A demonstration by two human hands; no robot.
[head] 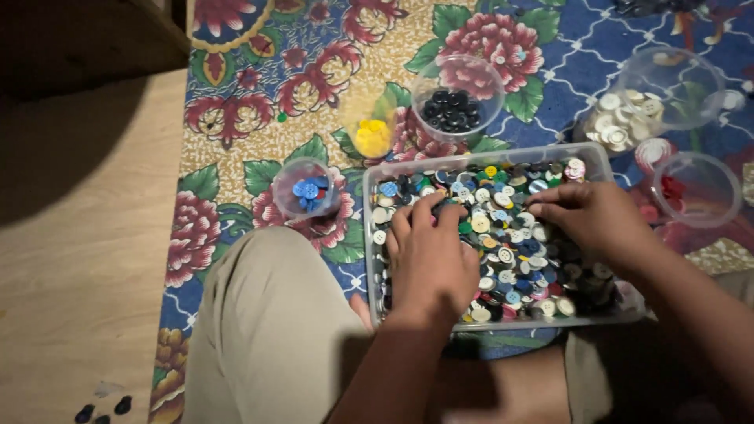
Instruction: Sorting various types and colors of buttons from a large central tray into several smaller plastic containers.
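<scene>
A bent knee in tan cloth (271,330) is being held nearest the camera, with the clear tray (487,154) of mixed buttons (514,235) lying just beyond it on the flowered rug (259,94). The left hand (428,255) is being pressed flat into the heap at the tray's near left, fingers curled down among the buttons; whether anything is being pinched there cannot be told. The right hand (585,216) is being laid over the middle of the heap, fingertips drawn narrowly together as if on a single button, though none is seen between them. Sorted colours are being kept in clear cups around the tray: blue (306,188) just to its left, yellow (371,135) and black (455,98) beyond it, white (628,122) and red (695,188) to its right. Judged from this, the picking is being done best with one hand spreading the heap thin while the other is lifting one button at a time, so colours are not being mixed.
</scene>
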